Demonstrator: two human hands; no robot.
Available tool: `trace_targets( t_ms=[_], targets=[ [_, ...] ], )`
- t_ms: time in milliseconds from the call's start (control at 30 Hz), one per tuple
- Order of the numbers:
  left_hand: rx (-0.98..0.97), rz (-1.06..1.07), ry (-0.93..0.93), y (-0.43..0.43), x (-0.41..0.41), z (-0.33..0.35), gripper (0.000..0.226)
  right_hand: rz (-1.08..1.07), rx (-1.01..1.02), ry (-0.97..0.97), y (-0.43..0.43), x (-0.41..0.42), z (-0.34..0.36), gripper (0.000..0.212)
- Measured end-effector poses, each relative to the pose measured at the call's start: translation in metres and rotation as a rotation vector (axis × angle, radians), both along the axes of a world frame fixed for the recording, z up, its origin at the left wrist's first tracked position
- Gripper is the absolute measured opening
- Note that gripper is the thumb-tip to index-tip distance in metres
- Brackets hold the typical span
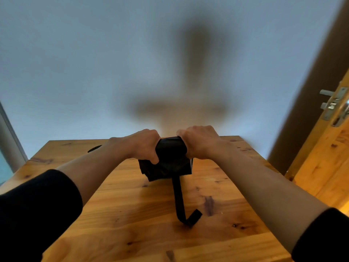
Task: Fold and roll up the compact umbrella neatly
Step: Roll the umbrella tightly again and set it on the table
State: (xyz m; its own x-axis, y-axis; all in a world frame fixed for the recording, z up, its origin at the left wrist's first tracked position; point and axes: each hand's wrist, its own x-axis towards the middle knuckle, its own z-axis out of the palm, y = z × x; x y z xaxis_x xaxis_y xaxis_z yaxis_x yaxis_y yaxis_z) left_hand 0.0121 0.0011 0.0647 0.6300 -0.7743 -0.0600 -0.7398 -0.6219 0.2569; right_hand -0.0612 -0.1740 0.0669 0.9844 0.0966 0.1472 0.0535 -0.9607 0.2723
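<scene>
A black compact umbrella (170, 159) lies across the far half of a wooden table (143, 214). Its loose fabric folds hang toward me beneath a rolled upper part. My left hand (145, 146) grips the left side of the roll with the thumb pressed on the fabric. On the right side, my right hand (200, 142) is closed over the roll. The black closure strap (179, 201) trails from the umbrella toward me and curls up at its end (194, 217). The umbrella's ends are hidden behind both hands.
A small dark object (94, 148) pokes out behind my left forearm near the table's far left. A wooden door with a metal handle and lock (334, 106) stands open at the right. A pale wall rises behind the table.
</scene>
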Motion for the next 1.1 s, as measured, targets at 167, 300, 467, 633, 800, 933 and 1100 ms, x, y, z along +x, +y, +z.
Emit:
trace_targets(
  t_ms=[167,300,467,633,800,933,1100],
  targets=[
    [-0.037,0.007,0.165,0.004,0.001,-0.001,0.023,0.026,-0.022,-0.112,0.000,-0.001,-0.002,0.032],
    [-0.043,-0.014,0.284,0.005,0.003,-0.005,0.023,-0.004,-0.048,-0.086,-0.002,-0.001,0.002,0.038],
    [-0.049,-0.043,0.352,0.005,0.007,-0.009,0.031,-0.031,-0.133,-0.013,-0.002,-0.004,0.010,0.058],
    [-0.044,-0.055,0.291,0.006,0.003,-0.012,0.033,0.010,-0.120,0.048,-0.005,-0.003,0.007,0.062],
    [-0.043,-0.056,0.207,0.007,0.007,-0.014,0.036,0.031,-0.105,0.058,-0.010,-0.004,0.004,0.061],
    [-0.028,-0.040,0.140,0.006,0.009,-0.016,0.034,0.047,-0.046,0.009,-0.011,-0.003,0.003,0.036],
    [-0.054,0.026,-0.082,0.000,0.000,-0.019,0.045,-0.006,0.068,0.058,-0.007,0.000,-0.002,0.031]
  ],
)
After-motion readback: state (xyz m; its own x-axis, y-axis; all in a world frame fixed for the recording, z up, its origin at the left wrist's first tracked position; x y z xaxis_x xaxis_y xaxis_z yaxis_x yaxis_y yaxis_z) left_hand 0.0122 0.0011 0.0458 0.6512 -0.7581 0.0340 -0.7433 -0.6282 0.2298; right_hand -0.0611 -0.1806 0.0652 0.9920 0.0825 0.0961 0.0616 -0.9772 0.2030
